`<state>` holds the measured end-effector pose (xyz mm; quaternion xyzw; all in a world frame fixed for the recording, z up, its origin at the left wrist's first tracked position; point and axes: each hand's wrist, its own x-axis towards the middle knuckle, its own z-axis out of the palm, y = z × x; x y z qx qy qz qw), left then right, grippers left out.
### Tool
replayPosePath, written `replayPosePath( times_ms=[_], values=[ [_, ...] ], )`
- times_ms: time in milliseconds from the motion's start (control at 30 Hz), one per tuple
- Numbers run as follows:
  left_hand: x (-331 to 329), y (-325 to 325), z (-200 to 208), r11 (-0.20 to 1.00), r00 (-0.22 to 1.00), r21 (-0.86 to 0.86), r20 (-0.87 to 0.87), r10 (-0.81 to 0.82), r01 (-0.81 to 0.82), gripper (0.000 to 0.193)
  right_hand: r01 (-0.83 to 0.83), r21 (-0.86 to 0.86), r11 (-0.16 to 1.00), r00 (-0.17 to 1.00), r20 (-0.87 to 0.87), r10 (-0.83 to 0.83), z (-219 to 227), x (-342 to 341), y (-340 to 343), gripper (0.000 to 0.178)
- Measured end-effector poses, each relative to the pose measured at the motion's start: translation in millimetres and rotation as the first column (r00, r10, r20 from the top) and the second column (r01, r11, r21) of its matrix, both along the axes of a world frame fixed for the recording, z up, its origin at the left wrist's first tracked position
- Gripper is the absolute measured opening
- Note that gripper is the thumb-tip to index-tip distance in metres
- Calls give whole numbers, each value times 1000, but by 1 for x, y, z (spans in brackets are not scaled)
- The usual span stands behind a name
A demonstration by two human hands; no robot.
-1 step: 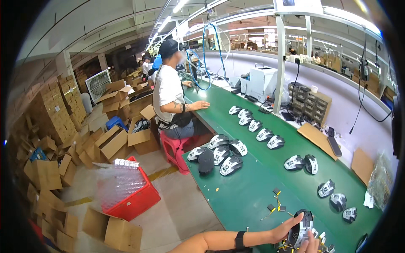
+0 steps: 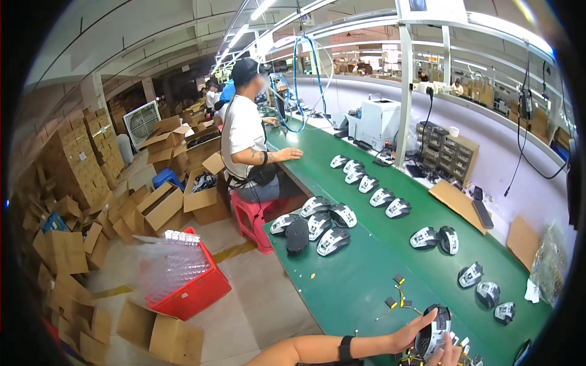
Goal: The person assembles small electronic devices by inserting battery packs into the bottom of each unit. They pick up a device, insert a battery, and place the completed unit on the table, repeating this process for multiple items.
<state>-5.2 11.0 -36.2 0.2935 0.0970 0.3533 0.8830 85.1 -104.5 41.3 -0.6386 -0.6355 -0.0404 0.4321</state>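
Near the bottom edge, my left hand (image 2: 408, 334) grips a silver-and-black rounded shell (image 2: 434, 329), shaped like a computer mouse, with its thumb along the top edge. The fingers of my right hand (image 2: 450, 352) are bent against the shell's lower end. The rest of that hand is cut off by the picture's edge. Below and beside the hands lies a cluster of small parts with yellow pieces and white connectors (image 2: 465, 346), partly covered. Just beyond them on the green bench (image 2: 360, 283) are several small black-and-yellow pieces with thin wires (image 2: 400, 296).
Similar silver-and-black shells stand in a group (image 2: 332, 241) at the bench's left edge and in a line (image 2: 383, 197) along the far side. A co-worker (image 2: 244, 122) sits farther up the bench. A red bin (image 2: 198, 293) and open cardboard boxes (image 2: 162, 332) stand on the floor at left.
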Motion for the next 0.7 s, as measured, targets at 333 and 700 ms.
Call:
replayPosePath(
  times_ms=[333,700],
  values=[
    [7,4,-3,999,999,-52,-40,13,-15,56,-106,-107,989,957,260,131,11,27,-8,33],
    [-2,9,6,988,998,-153,-63,-27,17,52,-129,-33,991,837,532,127,10,21,-4,36]
  ],
)
